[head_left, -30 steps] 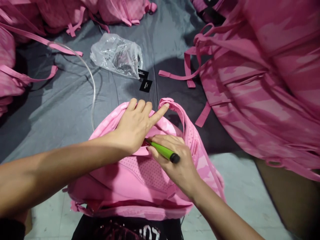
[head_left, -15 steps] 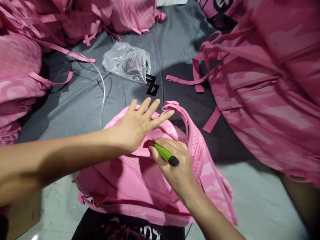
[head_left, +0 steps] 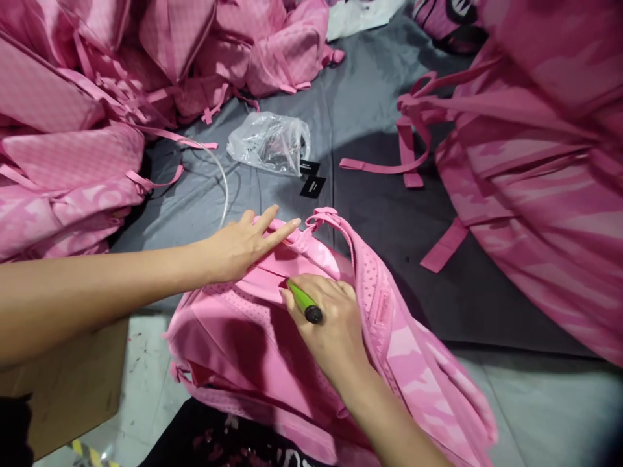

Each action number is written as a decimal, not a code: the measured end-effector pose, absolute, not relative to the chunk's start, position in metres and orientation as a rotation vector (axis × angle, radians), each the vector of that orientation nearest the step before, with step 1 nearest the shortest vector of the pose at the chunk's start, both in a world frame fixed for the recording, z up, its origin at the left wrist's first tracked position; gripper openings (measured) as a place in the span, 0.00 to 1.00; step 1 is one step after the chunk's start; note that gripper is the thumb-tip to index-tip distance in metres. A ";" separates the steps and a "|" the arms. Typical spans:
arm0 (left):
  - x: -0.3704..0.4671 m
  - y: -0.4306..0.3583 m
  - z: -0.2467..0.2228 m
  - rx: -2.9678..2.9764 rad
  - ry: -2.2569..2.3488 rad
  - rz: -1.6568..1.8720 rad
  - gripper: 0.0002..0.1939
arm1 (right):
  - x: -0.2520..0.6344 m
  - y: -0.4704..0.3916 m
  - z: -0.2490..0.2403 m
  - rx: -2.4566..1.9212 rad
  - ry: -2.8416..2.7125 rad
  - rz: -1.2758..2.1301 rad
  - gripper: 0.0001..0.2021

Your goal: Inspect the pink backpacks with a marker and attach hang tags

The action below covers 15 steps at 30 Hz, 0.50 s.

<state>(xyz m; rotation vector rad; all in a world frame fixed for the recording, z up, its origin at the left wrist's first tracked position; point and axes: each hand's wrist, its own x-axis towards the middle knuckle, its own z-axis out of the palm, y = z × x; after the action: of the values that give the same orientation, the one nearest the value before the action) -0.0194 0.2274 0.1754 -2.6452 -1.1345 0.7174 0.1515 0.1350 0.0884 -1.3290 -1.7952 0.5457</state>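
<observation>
A pink backpack [head_left: 219,344] with camouflage-pattern panels lies in front of me, its dotted straps and back side up. My left hand [head_left: 243,243] rests open on the top edge of the bag, fingers spread. My right hand [head_left: 331,318] is closed round a green-handled tool [head_left: 302,300] with a black butt end. The tool's working tip is hidden at the bag's top, beside the handle loop, so its kind cannot be told. A shoulder strap [head_left: 367,272] curves up just right of my right hand.
Pink bags [head_left: 195,58] are heaped at the left and back; a large pink camouflage bag [head_left: 535,181] stands right. On the grey cloth [head_left: 370,240] lie a clear plastic bag [head_left: 267,143] and black tags [head_left: 313,187]. A clear tube [head_left: 224,185] runs near my left hand. Cardboard [head_left: 78,389] lies lower left.
My left hand has slid left along the bag's top edge, uncovering more of it. The right hand still grips the tool and has shifted slightly. The view has turned a little left.
</observation>
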 end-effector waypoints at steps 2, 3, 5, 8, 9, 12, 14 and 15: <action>-0.022 0.228 0.180 -2.674 -1.116 0.729 0.48 | 0.152 0.135 0.088 -1.323 -1.778 0.549 0.07; -0.022 0.227 0.183 -2.670 -1.146 0.737 0.49 | 0.153 0.135 0.089 -1.318 -1.773 0.556 0.07; -0.021 0.226 0.187 -2.624 -1.279 0.778 0.51 | 0.154 0.134 0.089 -1.307 -1.770 0.567 0.07; -0.019 0.227 0.192 -2.566 -1.476 0.890 0.55 | 0.156 0.135 0.090 -1.302 -1.774 0.560 0.07; -0.019 0.229 0.193 -2.576 -1.501 0.923 0.55 | 0.156 0.136 0.089 -1.305 -1.777 0.558 0.07; -0.022 0.235 0.194 -2.681 -1.481 0.938 0.54 | 0.157 0.138 0.089 -1.316 -1.784 0.567 0.07; -0.025 0.238 0.194 -2.765 -1.449 0.903 0.53 | 0.157 0.140 0.088 -1.319 -1.785 0.577 0.07; -0.027 0.240 0.194 -2.799 -1.438 0.883 0.53 | 0.156 0.140 0.088 -1.320 -1.787 0.584 0.07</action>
<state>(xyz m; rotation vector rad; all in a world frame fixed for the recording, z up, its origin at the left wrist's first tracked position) -0.0269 0.2398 0.1935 -2.7985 -1.4382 0.8829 0.1565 0.1402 0.0883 -1.3197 -1.7865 0.5843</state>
